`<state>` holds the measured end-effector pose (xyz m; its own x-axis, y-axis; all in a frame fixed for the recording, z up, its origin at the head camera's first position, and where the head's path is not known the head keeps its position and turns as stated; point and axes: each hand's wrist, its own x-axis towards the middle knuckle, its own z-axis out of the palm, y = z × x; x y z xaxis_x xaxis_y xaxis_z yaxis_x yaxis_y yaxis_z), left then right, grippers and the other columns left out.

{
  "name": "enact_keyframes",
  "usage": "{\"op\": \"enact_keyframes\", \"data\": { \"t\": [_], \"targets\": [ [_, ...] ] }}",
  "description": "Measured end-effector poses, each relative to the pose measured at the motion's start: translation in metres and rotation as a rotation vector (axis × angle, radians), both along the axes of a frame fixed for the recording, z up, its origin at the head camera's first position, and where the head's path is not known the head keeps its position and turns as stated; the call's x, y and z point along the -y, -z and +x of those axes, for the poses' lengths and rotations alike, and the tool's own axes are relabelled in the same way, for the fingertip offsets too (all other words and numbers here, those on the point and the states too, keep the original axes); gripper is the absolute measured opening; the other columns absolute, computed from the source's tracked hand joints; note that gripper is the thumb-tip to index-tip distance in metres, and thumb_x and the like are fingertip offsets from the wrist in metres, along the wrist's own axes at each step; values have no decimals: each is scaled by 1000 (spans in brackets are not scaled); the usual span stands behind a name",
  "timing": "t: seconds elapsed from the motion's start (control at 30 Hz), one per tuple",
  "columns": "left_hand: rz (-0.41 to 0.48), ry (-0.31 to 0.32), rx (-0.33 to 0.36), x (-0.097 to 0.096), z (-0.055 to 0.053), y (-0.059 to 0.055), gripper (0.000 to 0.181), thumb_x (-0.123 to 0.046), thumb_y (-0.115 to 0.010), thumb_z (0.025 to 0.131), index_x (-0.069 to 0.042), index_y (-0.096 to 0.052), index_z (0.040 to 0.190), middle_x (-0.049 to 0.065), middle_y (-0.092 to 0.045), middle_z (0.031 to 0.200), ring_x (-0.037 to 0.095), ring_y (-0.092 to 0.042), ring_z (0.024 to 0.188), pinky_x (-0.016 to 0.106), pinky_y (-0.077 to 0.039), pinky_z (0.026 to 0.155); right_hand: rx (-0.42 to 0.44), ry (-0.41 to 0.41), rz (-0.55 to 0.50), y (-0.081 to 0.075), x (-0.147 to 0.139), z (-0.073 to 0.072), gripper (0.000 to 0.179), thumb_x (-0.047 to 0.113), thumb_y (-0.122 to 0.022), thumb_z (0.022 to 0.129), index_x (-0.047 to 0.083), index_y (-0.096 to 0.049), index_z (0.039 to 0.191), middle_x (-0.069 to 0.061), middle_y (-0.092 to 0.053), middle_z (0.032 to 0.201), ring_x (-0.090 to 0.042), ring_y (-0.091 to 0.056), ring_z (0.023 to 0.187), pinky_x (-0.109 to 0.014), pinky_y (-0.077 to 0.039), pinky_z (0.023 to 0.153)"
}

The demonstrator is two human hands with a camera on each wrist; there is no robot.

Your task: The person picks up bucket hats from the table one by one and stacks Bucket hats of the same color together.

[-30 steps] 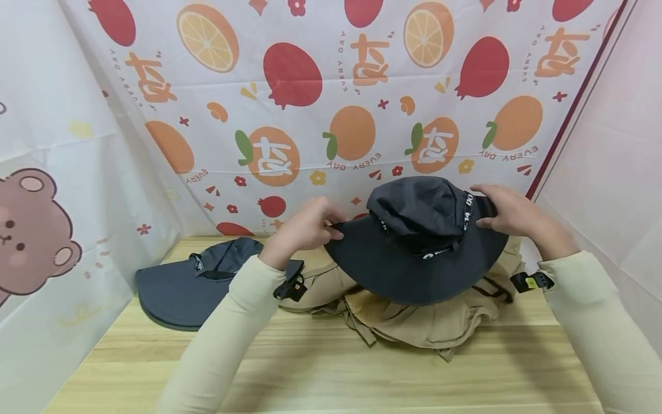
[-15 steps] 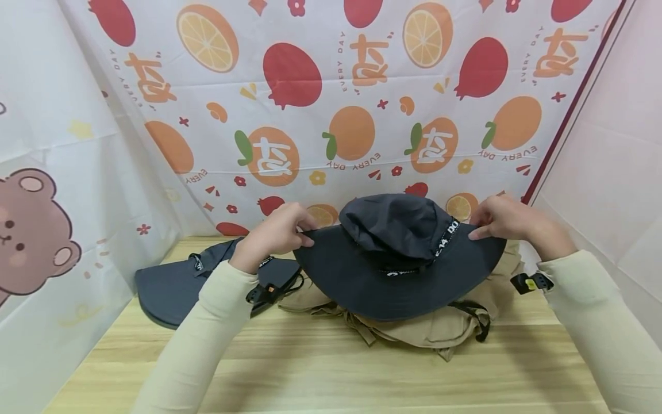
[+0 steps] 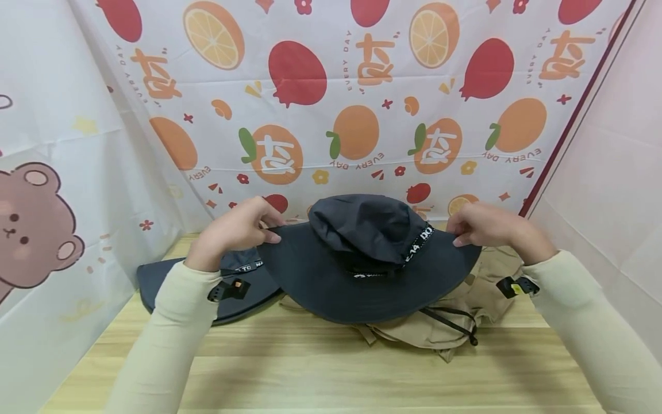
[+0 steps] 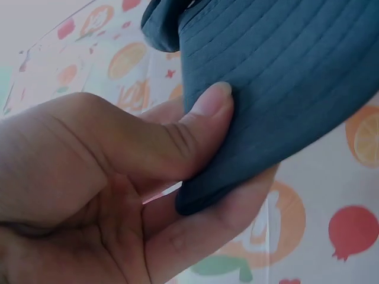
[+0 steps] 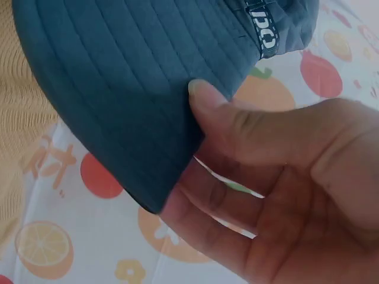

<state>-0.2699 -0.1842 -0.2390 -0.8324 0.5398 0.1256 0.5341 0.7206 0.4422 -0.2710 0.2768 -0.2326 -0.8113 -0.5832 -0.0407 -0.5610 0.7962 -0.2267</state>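
A dark wide-brimmed hat (image 3: 362, 293) with a soft crown and a lettered band hangs between both hands above the table. My left hand (image 3: 233, 230) pinches the left end of its brim; in the left wrist view the thumb lies on the stitched brim (image 4: 278, 89) with the fingers beneath. At the opposite end, my right hand (image 3: 493, 227) pinches the brim between thumb and fingers, as the right wrist view also shows. Behind my left wrist a second dark hat (image 3: 165, 276) lies folded flat on the table, partly hidden.
Tan fabric hats or garments (image 3: 486, 282) lie heaped under and right of the held hat, with a black cord (image 3: 452, 322). They rest on a wooden table (image 3: 320, 374). A fruit-print curtain (image 3: 357, 75) hangs behind, with pale curtains at both sides.
Both hands have carried the hat leftward and slightly down. My right hand, spread loosely by the brim a second ago, now pinches it. More of the tan heap shows at the right.
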Motion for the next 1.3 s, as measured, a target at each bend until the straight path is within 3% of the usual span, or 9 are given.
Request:
{"op": "enact_keyframes", "data": {
  "t": [0.13,0.3,0.47,0.6,0.77,0.9,1.0,1.17,1.3],
  "targets": [
    [-49,-2,4,16,3,-1,20,0,-78,88,-2,-79,108,15,-79,101,29,-75,93,46,-62,82,46,-33,31,3,13,-4,24,5,-72,94,13,-62,74,8,-41,63,-8,-37,57,-24,-33,58],
    [-70,-52,-22,38,6,-2,13,-1,-80,86,-5,-79,99,7,-77,92,22,-69,84,43,-59,78,94,-35,35,8,29,-8,30,7,-65,100,11,-50,74,5,-32,63,-11,-30,57,-26,-31,61],
    [-65,-130,-23,63,11,-9,27,-4,-82,86,2,-76,112,18,-77,106,32,-71,94,50,-60,82,76,-101,16,8,46,-12,16,-1,-65,97,10,-61,87,5,-33,63,-12,-37,58,-29,-37,65],
    [-72,-171,-28,81,10,-12,30,-5,-81,86,1,-76,115,19,-77,107,30,-72,94,41,-59,75,51,-129,20,8,61,-17,11,-2,-67,95,8,-66,98,2,-41,65,-12,-42,62,-30,-41,68],
    [-50,-193,-92,105,13,-18,29,-4,-81,87,-1,-78,115,21,-76,111,16,-69,87,25,-52,67,33,-145,17,8,82,-24,9,1,-68,96,7,-69,103,-2,-57,70,-14,-53,64,-30,-46,66],
    [-21,-226,-161,123,18,-26,28,-1,-81,86,-3,-79,114,22,-76,112,-4,-61,80,19,-49,65,-6,-161,-2,5,101,-26,12,2,-69,96,6,-72,107,-6,-62,76,-17,-57,69,-31,-49,69],
    [-18,-276,-172,134,21,-34,28,1,-80,86,-1,-79,114,27,-74,113,-16,-54,77,17,-48,63,-52,-176,7,0,116,-27,13,2,-69,96,5,-71,108,-7,-66,84,-19,-57,75,-32,-49,72],
    [-53,-349,-172,155,24,-43,29,-2,-80,86,1,-78,115,29,-74,112,-19,-49,76,15,-44,63,-112,-209,6,-6,140,-32,4,2,-69,96,3,-68,100,-6,-57,76,-20,-51,72,-32,-43,70],
    [-94,-405,-182,174,25,-47,29,-6,-81,87,-1,-78,116,26,-76,106,-17,-49,72,16,-43,61,-142,-214,-2,-7,158,-35,2,2,-69,96,3,-70,98,-5,-59,75,-20,-54,72,-31,-46,71]
  ]
}}
